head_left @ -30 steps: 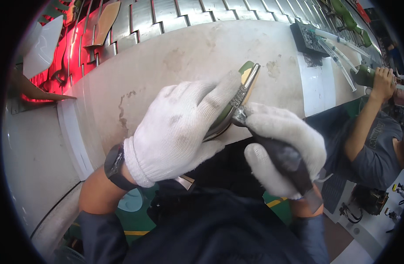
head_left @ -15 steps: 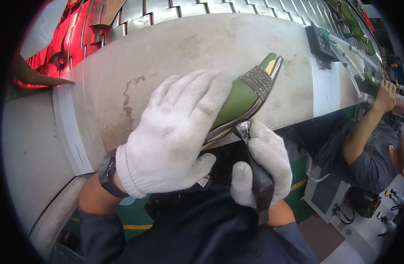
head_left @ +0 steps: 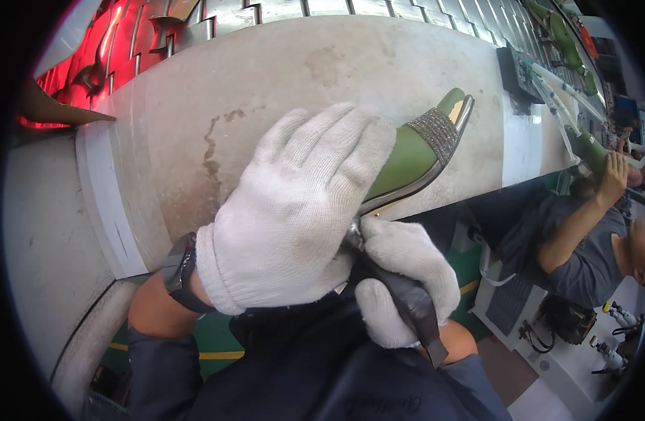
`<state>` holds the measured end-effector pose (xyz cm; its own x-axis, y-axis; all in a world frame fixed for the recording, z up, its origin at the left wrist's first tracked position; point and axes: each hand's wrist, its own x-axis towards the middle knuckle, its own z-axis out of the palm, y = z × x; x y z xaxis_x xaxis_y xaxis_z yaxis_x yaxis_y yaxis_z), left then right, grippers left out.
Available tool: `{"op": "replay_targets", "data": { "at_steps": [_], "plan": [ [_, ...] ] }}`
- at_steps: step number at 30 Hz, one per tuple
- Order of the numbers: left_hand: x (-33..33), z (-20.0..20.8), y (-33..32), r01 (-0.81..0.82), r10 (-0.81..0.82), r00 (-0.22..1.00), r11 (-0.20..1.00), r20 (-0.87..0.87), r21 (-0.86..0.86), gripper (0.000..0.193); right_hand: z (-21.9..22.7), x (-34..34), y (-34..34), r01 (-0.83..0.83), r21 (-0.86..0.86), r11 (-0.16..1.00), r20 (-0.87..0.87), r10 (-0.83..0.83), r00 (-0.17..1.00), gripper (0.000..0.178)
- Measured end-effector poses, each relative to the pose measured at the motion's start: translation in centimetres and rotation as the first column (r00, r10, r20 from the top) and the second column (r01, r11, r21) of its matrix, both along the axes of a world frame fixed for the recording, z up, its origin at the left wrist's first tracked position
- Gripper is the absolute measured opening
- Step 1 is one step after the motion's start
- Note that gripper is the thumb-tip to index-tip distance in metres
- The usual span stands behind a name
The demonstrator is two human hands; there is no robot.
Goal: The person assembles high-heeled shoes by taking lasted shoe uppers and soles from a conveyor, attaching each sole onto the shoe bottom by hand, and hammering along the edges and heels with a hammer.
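A green shoe last (head_left: 405, 163) carries a sandal with a glittering strap (head_left: 436, 135) across its toe end and a thin metallic sole edge (head_left: 435, 172). My left hand (head_left: 294, 189), in a white knit glove, lies over the heel part of the last with its thumb tucked underneath, gripping it. Most of that rear part is hidden by the glove. My gloved right hand (head_left: 410, 270) is closed around the dark handle (head_left: 415, 298) of what looks like a hammer. Its metal head (head_left: 355, 231) is close under the sole, partly behind my left hand; contact cannot be made out.
A stained pale worktable (head_left: 266, 70) lies beneath the last, with a slatted metal conveyor (head_left: 407, 10) along its far side. A dark block (head_left: 519, 77) and several syringes (head_left: 557, 81) are at the right. Beyond sits a co-worker (head_left: 582, 231), handling another green last (head_left: 588, 149).
The last and my left hand have shifted slightly right. My right hand has brought the hammer head left along the sole, toward the left hand.
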<state>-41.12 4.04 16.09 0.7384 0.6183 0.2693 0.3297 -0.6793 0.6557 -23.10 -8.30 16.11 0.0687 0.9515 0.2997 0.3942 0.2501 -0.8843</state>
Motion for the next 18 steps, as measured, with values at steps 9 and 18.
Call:
{"op": "replay_targets", "data": {
  "at_steps": [9,18],
  "plan": [
    [0.0,0.0,-0.1,-0.007,0.009,1.0,0.997,-0.026,0.082,0.101,0.4,0.4,0.8,-0.207,0.008,0.978,0.157,0.203,0.966,0.043],
    [2.3,1.9,1.6,-0.005,0.001,0.981,1.0,-0.195,-0.02,0.104,2.3,6.7,0.4,0.231,0.101,0.968,0.039,-0.236,0.971,0.03]
  ]
}}
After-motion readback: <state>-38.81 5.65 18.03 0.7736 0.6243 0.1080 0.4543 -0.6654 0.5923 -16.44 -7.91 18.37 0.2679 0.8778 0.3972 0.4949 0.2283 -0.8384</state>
